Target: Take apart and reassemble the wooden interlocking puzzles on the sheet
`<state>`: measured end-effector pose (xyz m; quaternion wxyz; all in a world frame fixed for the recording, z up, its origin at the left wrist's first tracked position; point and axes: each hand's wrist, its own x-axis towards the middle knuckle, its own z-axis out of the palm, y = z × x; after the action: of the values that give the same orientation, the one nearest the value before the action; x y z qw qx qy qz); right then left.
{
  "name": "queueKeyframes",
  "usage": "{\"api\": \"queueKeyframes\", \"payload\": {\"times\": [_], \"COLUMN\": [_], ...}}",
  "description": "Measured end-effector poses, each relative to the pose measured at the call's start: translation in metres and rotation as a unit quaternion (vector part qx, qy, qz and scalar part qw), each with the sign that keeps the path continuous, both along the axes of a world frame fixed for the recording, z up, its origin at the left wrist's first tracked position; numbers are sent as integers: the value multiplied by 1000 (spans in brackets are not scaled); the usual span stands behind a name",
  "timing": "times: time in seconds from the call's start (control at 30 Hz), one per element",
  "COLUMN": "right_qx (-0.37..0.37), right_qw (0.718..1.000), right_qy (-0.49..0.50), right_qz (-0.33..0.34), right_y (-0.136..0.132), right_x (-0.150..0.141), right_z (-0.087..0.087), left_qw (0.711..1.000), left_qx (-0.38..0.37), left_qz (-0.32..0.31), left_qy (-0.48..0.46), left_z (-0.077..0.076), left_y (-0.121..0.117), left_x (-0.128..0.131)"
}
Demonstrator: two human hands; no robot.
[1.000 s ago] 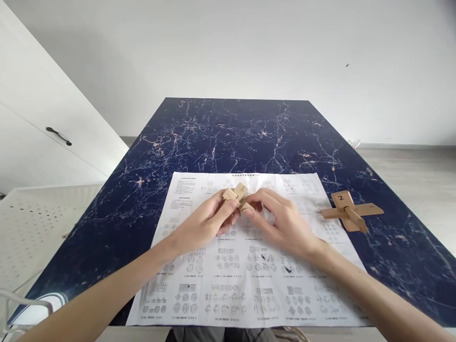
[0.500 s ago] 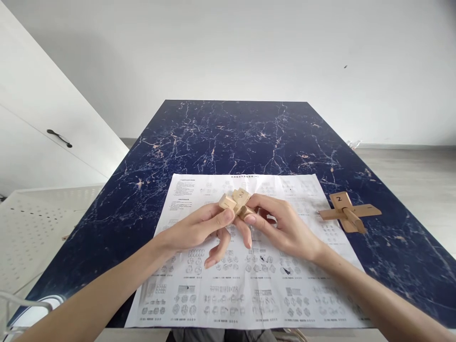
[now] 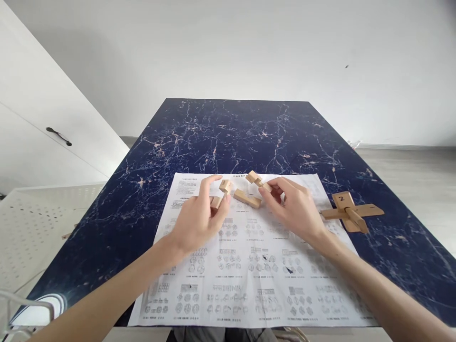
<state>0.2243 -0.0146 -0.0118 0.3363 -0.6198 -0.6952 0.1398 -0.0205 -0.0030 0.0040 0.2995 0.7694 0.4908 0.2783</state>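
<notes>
Head view: the dark blue, white-veined table (image 3: 231, 137) takes up the middle, and a large printed sheet (image 3: 238, 275) covers much of its near side. The step in hand, I judge, is handling wood piece by piece; the next move calls for a light, steady pinch and for the cut-outs to be turned the right way.

Both forearms reach in from the near corners, and the hands stay low over the far half of the sheet, well apart. The left hand (image 3: 195, 221) has its back to the camera, index finger arched towards the far side, thumb opposite. The right hand (image 3: 295, 204) points left, thumb and index finger together at the tips, the other fingers curled under.

Right of it, across the sheet's right edge, rests a cross-shaped wooden assembly (image 3: 351, 210) marked "2".

The left fingers are clamped on a notched block (image 3: 225, 185), though a second part by the thumb may belong to it; I cannot tell. The right fingertips pinch another notched piece (image 3: 253, 177). Between the hands a loose block (image 3: 247, 198) lies slantwise on the sheet.
</notes>
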Motion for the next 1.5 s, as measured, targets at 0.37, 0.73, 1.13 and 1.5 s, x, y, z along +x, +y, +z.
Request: {"api": "queueKeyframes", "payload": {"times": [0.37, 0.73, 1.13, 1.5], "right_qx": [-34, 10, 5, 27], "right_qw": [992, 969, 970, 971], "right_qy": [-44, -51, -40, -53], "right_qz": [114, 242, 239, 233], "right_y": [-6, -10, -10, -9], "right_x": [-4, -10, -12, -11], "right_z": [0, -3, -4, -8], "left_qw": [972, 973, 969, 919], "left_qx": [103, 183, 182, 213], "left_qz": [-16, -104, 3, 192], "left_qy": [213, 92, 168, 270], "left_z": [-13, -8, -22, -29], "left_y": [0, 1, 32, 63], "left_x": [-3, -2, -19, -47]}}
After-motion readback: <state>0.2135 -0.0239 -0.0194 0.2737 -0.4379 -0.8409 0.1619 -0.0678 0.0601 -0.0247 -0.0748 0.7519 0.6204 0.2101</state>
